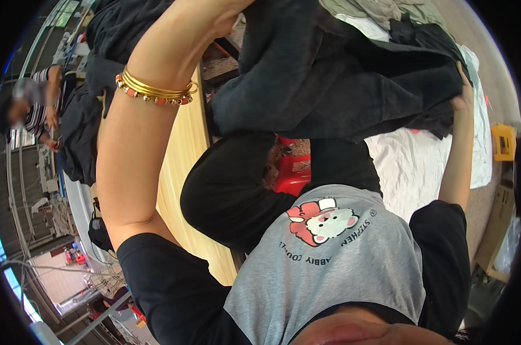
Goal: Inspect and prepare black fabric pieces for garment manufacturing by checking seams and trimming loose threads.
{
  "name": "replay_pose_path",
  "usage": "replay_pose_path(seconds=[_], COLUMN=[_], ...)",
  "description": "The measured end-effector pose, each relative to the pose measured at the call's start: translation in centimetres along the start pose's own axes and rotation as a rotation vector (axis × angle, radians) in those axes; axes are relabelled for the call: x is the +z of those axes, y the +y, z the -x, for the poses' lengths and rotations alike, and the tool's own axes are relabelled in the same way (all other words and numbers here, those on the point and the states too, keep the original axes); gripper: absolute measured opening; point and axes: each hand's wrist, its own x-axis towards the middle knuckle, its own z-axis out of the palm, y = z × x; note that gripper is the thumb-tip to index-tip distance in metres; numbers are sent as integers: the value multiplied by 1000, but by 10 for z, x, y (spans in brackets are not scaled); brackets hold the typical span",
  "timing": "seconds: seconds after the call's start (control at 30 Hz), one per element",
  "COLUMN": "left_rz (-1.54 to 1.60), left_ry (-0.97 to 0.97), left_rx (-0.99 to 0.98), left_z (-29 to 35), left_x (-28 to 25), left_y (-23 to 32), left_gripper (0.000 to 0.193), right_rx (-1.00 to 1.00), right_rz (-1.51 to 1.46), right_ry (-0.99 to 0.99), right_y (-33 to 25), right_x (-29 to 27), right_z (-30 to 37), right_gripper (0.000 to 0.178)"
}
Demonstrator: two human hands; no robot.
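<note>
A dark charcoal garment [352, 86] of soft, thick cloth is stretched across in front of me, above my lap. My right hand [462, 95] grips its far right end, the thumb on the near side and the fingers over the edge. My left arm, with gold and beaded bracelets [157, 92] on it, reaches up to the top edge of the picture. Only the base of my left hand [228, 24] shows there, close to the garment's left part; its fingers are out of sight. Which kind of garment it is, I cannot tell.
A light wooden tabletop [180, 167] lies left of my legs. White sheeting [410, 167] spreads on the right, with olive clothes [381, 10] beyond. Dark cloth [79, 126] is heaped at left, near a co-worker [39, 95]. Red stool [295, 172], yellow stool [504, 142] and carton [496, 224] stand around.
</note>
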Motion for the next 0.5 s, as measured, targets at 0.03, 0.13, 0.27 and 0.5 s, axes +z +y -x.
replay_pose_path(seconds=[0.03, 0.13, 0.27, 0.5], left_rz=[150, 310, -132, -251], left_ry=[-1, -156, -181, -220], left_rx=[-65, -92, 122, -270], left_z=[-7, -26, -40, -62], left_x=[16, 53, 85, 17], left_y=[6, 9, -37, -178], left_gripper=[13, 10, 8, 28], right_rx=[-28, 0, 57, 112], right_rz=[4, -23, -9, 16], right_ry=[38, -3, -194, -4], right_y=[5, 19, 39, 51], right_x=[-1, 5, 4, 3], right_z=[1, 0, 26, 66], right_gripper=[31, 29, 34, 36])
